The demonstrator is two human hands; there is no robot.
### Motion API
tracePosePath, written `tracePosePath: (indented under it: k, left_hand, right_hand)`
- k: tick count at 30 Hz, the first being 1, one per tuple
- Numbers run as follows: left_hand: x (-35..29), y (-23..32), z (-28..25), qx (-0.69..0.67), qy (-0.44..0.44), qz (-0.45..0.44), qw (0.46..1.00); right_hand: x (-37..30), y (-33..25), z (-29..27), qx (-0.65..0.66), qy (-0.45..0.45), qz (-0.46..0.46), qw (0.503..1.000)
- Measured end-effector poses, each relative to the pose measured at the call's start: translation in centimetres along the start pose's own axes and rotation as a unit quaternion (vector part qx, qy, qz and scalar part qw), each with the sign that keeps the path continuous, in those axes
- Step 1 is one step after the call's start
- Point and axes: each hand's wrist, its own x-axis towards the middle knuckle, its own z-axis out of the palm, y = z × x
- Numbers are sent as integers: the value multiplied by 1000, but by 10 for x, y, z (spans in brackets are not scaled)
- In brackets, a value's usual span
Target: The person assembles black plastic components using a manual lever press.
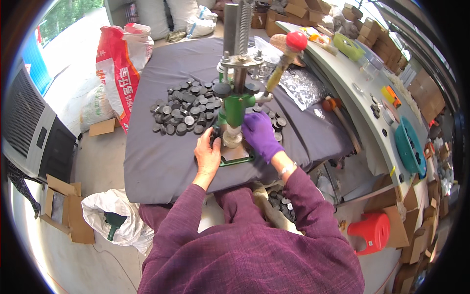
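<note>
A green hand press [235, 110] stands on the cloth-covered table in front of me, with a metal ram pointing down over its base plate [237, 154]. My left hand [208, 156] is bare and at the left side of the ram. Its fingertips close round a small black round piece [215, 132], partly hidden by the fingers. In a purple glove, my right hand [262, 134] reaches in close to the right side of the ram. Its fingertips are partly hidden, so I cannot see whether they hold anything. The press lever with a red ball knob [296, 41] slants up to the right.
Many black round pieces [188, 107] lie heaped left of the press, more at its right. A clear bag of small parts [304, 90] and a wooden-handled hammer [338, 110] lie on the right. A white sack [113, 215] and a red stool [370, 232] stand on the floor.
</note>
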Motion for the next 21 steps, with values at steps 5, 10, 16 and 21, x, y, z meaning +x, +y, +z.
tracePosePath:
  k: [5,10,16,21]
  left_hand:
    - [-12,16,-3,13,-13,-64,998]
    - [-19,6,17,39,14,10,999]
    - [-6,8,14,62,38,-18,997]
    - [2,5,19,72,31,-28,997]
  right_hand:
    - [-43,-21,1,-34,-12,12,999]
    - [-67,3,16,-69,97,-36,992]
    - [-58,1,18,-42,88,-70,993]
    - [-53,7,21,-21,71,-50,996]
